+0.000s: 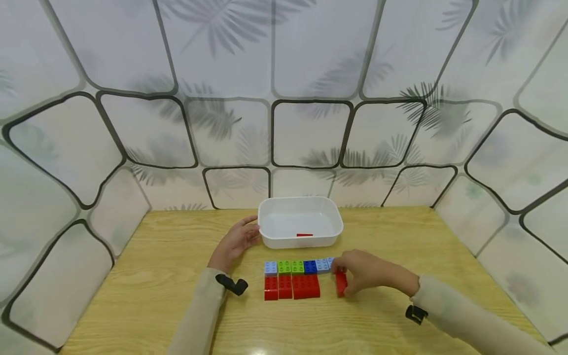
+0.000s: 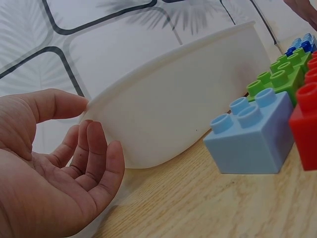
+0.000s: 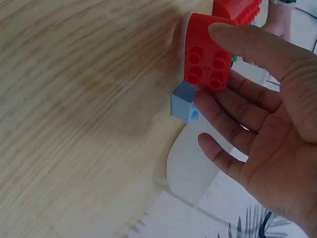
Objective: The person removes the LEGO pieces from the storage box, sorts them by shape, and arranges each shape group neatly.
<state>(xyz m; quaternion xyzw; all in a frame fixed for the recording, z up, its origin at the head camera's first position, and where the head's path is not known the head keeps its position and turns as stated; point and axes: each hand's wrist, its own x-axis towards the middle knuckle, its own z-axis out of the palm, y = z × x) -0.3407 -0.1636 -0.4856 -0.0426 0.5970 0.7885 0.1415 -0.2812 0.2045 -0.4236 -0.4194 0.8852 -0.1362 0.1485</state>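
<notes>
At the left end of a white plastic tub (image 1: 299, 242), my left hand (image 1: 237, 241) touches the rim and outer wall with loosely bent fingers. The left wrist view shows that hand (image 2: 64, 163) against the tub's end. My right hand (image 1: 368, 268) holds a red toy building brick (image 1: 340, 284) with one rounded end, just above or on the table; I cannot tell which. In the right wrist view the thumb lies on the brick's (image 3: 207, 49) smooth end and the fingertips are at its studded end. A light blue brick (image 3: 183, 102) lies close to those fingertips.
Before the tub runs a row of light blue (image 1: 270, 267), lime green (image 1: 284, 267) and dark blue (image 1: 310, 267) bricks. Red bricks (image 1: 306, 287) stand against its near side. A small red piece (image 1: 304, 235) shows in the tub. Patterned wall covering (image 1: 235, 187) encloses the wooden table (image 1: 146, 276).
</notes>
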